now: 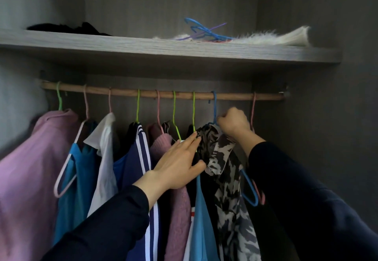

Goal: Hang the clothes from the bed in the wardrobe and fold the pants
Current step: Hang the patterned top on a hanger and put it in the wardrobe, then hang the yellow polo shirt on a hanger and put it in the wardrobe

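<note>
Patterned blouse (223, 158) (blue hanger (214, 107)) touched by straight left fingers (189, 141); right fingers (225, 121) clench the hanger's neck.

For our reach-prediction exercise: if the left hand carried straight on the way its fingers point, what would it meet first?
The black-and-white patterned shirt. The left hand points up and right, and its fingertips seem to touch the shirt's edge, though depth is unclear.

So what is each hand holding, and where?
Right hand grips the blue hanger near its neck. Left hand holds nothing; straight fingers touch the patterned shirt.
</note>
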### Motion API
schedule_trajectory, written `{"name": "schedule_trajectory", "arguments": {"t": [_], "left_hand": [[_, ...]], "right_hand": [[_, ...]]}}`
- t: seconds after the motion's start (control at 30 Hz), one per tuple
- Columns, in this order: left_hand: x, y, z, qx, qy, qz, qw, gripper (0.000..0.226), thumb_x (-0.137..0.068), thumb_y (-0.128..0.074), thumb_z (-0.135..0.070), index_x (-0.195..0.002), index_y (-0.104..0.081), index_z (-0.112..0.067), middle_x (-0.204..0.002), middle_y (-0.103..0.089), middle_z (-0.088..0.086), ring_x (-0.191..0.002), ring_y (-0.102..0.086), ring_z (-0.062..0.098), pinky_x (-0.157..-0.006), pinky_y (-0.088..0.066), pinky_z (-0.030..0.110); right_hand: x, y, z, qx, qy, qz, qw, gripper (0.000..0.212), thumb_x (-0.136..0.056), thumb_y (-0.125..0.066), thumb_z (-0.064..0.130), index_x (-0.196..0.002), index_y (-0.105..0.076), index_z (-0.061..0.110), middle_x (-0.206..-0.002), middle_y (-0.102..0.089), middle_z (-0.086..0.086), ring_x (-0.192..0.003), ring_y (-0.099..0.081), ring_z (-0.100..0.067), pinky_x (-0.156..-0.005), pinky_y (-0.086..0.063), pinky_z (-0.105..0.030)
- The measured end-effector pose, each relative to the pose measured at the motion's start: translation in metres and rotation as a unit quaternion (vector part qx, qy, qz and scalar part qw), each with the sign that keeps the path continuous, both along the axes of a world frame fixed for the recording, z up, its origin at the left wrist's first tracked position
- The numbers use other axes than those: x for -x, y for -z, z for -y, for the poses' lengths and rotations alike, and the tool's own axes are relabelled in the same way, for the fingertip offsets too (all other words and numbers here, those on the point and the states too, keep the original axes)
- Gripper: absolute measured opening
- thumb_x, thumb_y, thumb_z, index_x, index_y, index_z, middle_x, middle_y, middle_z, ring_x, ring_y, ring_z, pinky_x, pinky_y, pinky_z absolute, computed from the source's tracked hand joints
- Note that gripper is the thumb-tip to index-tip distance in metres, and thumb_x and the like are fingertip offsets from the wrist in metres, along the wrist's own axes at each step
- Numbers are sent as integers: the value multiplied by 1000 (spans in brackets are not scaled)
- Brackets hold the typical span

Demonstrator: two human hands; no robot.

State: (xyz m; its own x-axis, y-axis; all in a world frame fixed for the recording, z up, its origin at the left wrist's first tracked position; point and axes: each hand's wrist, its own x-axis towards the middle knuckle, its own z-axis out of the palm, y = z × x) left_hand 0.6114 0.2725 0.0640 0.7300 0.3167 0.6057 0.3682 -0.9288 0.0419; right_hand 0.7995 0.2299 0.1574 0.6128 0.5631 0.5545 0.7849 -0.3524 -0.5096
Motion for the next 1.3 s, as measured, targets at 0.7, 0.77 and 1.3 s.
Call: {"name": "schedule_trajectory", "arguments": {"t": [0.7, 0.77, 1.3], "left_hand": [[-17, 11, 7, 4, -36, 31, 999, 69, -93, -39, -47, -153, -20, -19, -162, -4, -2, -146, -14, 21, -117, -9, 30], [-19, 11, 7, 3, -38, 32, 999, 69, -93, -39, -48, -153, -21, -18, -162, -4, -1, -145, -14, 20, -116, -10, 29], [-30, 19, 46, -25, 32, 107, 993, 53, -94, -46, -31, -142, -39, -10, -154, -30, 14, -145, -19, 26, -118, -2, 44]], "right_hand": [[-65, -6, 20, -159, 27, -134, 978, 42, -89, -53, 14, -130, -52, 3, -129, -57, -19, -118, -55, -35, -93, -45, -32], [-61, -5, 21, -165, -10, -112, 980, 41, -89, -55, 13, -129, -55, 7, -126, -59, -16, -117, -56, -33, -92, -44, -30], [46, 109, 165, -101, 13, -114, 988, 10, -90, -55, 15, -85, -64, 17, -66, -60, -2, -45, -58, -12, -38, -48, -23]]}}
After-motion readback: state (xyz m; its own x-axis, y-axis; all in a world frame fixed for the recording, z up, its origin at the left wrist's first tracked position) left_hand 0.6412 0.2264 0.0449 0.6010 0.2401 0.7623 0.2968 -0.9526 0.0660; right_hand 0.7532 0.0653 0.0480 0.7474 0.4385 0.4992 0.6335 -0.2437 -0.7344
